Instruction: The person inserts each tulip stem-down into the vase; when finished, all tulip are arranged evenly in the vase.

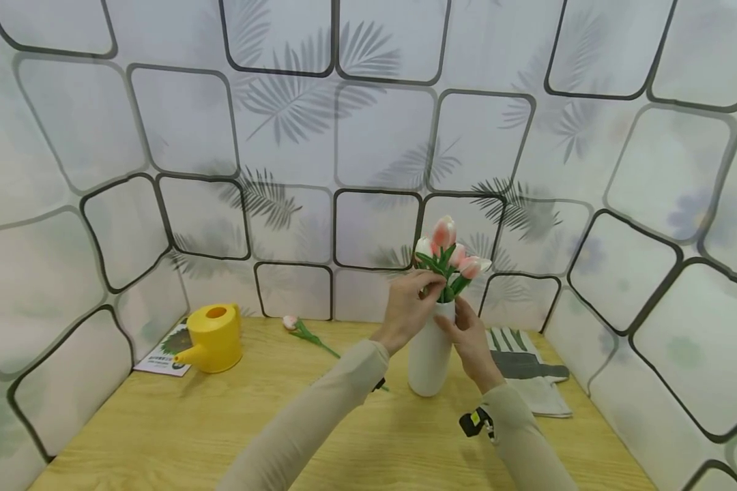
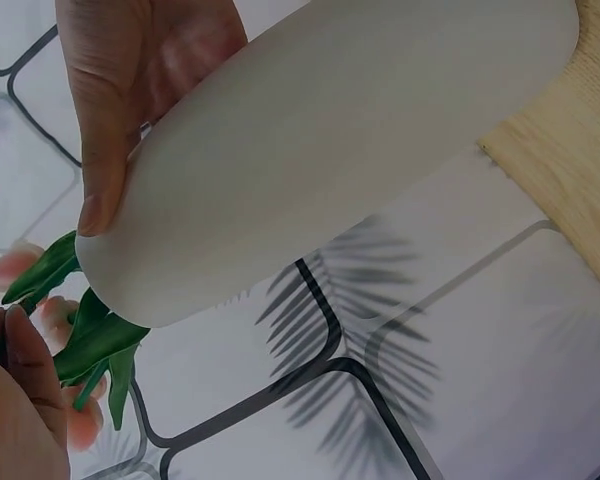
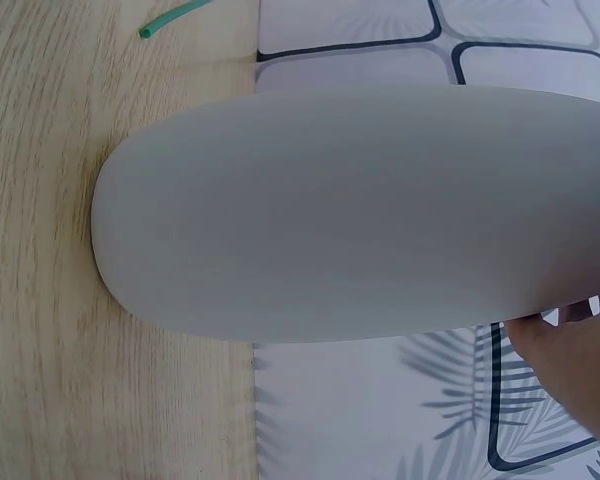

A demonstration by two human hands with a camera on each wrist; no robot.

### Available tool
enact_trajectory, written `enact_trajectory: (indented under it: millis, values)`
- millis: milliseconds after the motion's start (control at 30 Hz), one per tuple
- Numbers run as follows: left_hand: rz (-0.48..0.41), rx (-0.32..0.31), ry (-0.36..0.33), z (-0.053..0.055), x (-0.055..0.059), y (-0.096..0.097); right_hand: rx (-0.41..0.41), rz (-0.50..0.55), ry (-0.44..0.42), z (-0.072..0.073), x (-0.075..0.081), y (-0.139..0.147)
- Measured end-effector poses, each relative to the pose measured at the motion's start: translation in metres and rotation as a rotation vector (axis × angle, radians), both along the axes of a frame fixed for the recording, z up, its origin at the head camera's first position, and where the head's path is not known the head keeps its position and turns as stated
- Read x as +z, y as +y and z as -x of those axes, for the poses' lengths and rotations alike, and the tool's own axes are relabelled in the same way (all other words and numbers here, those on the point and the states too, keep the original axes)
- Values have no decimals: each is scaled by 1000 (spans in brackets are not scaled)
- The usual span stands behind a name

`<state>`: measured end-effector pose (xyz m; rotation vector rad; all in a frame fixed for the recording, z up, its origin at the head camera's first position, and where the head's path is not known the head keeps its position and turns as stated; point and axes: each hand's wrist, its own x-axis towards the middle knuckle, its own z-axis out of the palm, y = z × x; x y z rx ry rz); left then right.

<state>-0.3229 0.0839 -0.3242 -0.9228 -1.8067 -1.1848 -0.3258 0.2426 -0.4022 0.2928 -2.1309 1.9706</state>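
A white vase [image 1: 428, 358] stands upright on the table, with several pink-and-white artificial tulips [image 1: 444, 235] rising from its mouth. My left hand [image 1: 407, 303] is at the tulips just above the rim, where thumb and forefinger pinch a green stem; in the left wrist view the thumb [image 2: 32, 355] shows beside the leaves [image 2: 95, 335]. On the vase's right side, my right hand [image 1: 471, 344] grips the upper part near the rim. The vase body [image 3: 350, 215] fills much of the right wrist view. Stem ends inside the vase are hidden.
One loose tulip [image 1: 307, 334] lies on the table behind my left forearm. A yellow watering can [image 1: 215, 344] stands at the left beside a printed card [image 1: 162, 354]. Grey-and-white gloves [image 1: 522, 365] lie right of the vase. Patterned cloth walls [image 1: 377, 150] enclose the table.
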Motion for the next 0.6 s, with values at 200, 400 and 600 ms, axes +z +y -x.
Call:
enact_trajectory:
  millis: [200,400,600]
  values:
    - [59,62,7,2,-6,2,1,-3,7,-1,1,-1]
    - [90,135,-45,4,-10,5,4,-1,4,0,2,0]
    - [92,208,-91,3,-14,11,0,-14,6,1,1,0]
